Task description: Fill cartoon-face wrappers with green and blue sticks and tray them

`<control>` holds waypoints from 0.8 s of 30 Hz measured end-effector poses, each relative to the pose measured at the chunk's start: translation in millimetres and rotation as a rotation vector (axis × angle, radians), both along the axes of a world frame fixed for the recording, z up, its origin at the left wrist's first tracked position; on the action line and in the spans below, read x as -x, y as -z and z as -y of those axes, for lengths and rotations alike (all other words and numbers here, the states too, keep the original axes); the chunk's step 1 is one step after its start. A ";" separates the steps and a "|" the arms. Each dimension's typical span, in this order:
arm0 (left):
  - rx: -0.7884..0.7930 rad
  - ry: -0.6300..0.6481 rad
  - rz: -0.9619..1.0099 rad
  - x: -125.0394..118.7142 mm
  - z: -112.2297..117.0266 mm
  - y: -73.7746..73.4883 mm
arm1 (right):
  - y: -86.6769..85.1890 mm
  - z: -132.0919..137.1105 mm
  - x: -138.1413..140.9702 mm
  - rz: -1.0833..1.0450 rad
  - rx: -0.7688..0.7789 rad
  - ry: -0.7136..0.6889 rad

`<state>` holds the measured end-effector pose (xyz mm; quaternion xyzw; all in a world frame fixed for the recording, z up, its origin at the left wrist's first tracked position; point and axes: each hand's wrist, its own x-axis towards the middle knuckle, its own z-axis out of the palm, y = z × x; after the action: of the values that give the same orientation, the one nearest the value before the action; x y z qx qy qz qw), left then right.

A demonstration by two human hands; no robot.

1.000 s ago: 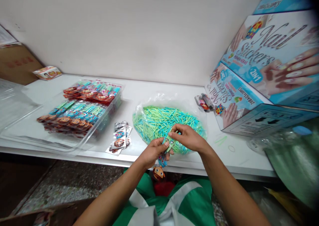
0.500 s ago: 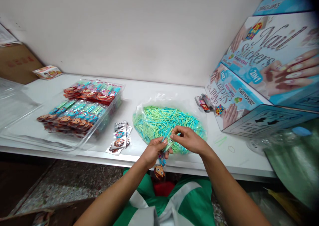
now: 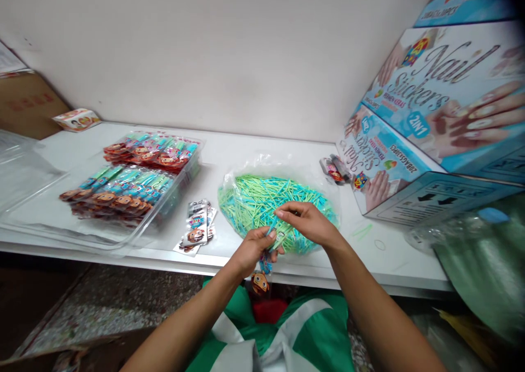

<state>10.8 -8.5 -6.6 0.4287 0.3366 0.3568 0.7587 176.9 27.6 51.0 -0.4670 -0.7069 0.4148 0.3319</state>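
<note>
My left hand (image 3: 256, 249) is closed around a small clear packet (image 3: 261, 282) with a brown cartoon face, which hangs below the fingers past the table edge. Pale green and blue sticks show above its thumb. My right hand (image 3: 307, 223) is pinched just above and to the right, its fingertips at the upper end of a thin blue stick (image 3: 271, 227) that rises from my left hand. Right behind both hands lies a clear plastic bag (image 3: 266, 164) spilling over with loose green and blue sticks (image 3: 270, 194).
To the left, a clear plastic tray (image 3: 143, 232) holds stacked cartoon packets (image 3: 123, 191). Silver sachets (image 3: 197, 227) lie between tray and bag. On the right stand Nail Stickers boxes (image 3: 443, 93), with small packets (image 3: 334, 169) beside them and a plastic bottle (image 3: 447, 230) in front.
My right hand has shifted slightly left and up, its fingertips moving from the top of the packet to the blue stick. My left hand has barely moved.
</note>
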 end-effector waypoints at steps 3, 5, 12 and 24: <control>-0.034 0.005 -0.044 1.5 0.2 -1.7 | -2.8 -3.2 4.9 -0.034 -0.046 0.061; -0.047 -0.014 -0.062 3.2 -0.9 -2.1 | -5.9 -6.5 4.4 -0.131 -0.094 0.170; -0.079 -0.233 -0.018 14.2 -15.4 -6.4 | -10.0 -14.4 -11.0 -0.404 -0.149 0.366; -0.244 -0.264 0.066 23.2 -23.4 -11.3 | 3.7 6.9 26.6 0.057 -0.175 0.094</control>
<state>-12.4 14.9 4.7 0.4578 0.3191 0.5052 0.6583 150.4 20.7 47.2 -0.4804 -0.7268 0.3218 0.3706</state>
